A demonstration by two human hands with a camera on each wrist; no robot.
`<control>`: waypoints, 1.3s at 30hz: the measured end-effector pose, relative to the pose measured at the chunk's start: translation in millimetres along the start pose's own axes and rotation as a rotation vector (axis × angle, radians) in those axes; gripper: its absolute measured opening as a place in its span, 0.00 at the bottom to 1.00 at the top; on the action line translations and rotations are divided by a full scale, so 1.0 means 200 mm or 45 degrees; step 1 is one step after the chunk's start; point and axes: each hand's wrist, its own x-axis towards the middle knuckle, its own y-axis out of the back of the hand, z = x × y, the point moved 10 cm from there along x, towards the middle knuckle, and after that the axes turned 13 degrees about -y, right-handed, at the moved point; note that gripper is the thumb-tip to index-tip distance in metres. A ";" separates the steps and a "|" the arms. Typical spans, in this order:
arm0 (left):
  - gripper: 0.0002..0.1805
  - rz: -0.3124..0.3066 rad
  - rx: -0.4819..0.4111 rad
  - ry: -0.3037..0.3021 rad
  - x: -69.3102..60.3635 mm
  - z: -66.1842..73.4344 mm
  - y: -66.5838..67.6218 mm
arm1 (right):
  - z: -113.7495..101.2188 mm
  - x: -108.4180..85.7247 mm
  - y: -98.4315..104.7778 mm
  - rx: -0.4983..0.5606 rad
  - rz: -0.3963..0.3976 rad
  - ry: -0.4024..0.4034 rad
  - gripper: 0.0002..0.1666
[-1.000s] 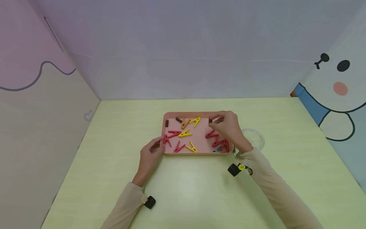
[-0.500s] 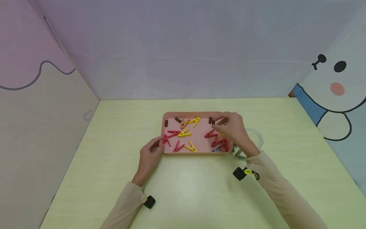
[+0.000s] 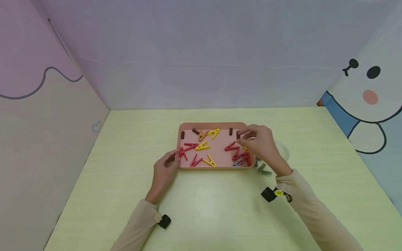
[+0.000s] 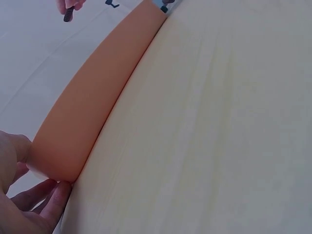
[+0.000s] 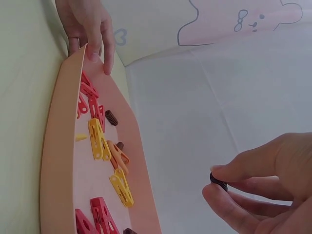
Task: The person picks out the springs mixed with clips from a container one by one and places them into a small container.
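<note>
A shallow pink tray (image 3: 216, 167) holds several red clothespins (image 3: 231, 146), yellow clothespins (image 3: 203, 146), an orange clothespin (image 3: 202, 135) and small dark brown ribbed cylinders (image 3: 183, 135). At its near left corner my left hand (image 3: 164, 174) grips the wall, fingers on both sides of the rim in the right wrist view. Between thumb and fingertips my right hand (image 3: 262, 143) pinches another ribbed cylinder (image 5: 219, 181), held up over the tray's far right part. Part of the tray's right side is hidden behind this hand.
Right of the tray, partly behind my right wrist, lies a clear round-edged item (image 3: 284, 150) with grey-green pieces (image 3: 263, 169) near it. A blue-grey clothespin (image 3: 238, 164) lies by the tray's near right corner. Walls (image 3: 201, 69) enclose the table (image 3: 201, 209).
My right hand has moved right and slightly nearer me, carrying the ribbed cylinder. Another ribbed cylinder now shows in the tray left of it. My left hand stays at the corner.
</note>
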 end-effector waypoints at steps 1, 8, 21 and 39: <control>0.18 0.000 0.001 -0.001 0.00 0.00 0.00 | 0.00 0.00 0.00 0.007 -0.002 0.001 0.12; 0.18 -0.007 0.030 0.013 0.00 -0.01 0.00 | 0.01 -0.03 0.03 0.048 -0.016 0.052 0.11; 0.18 -0.004 0.022 0.029 0.00 -0.01 0.00 | 0.04 -0.09 0.10 0.075 -0.039 0.066 0.12; 0.18 0.007 -0.007 0.019 0.00 0.00 0.00 | 0.07 -0.15 0.22 0.023 0.031 0.149 0.12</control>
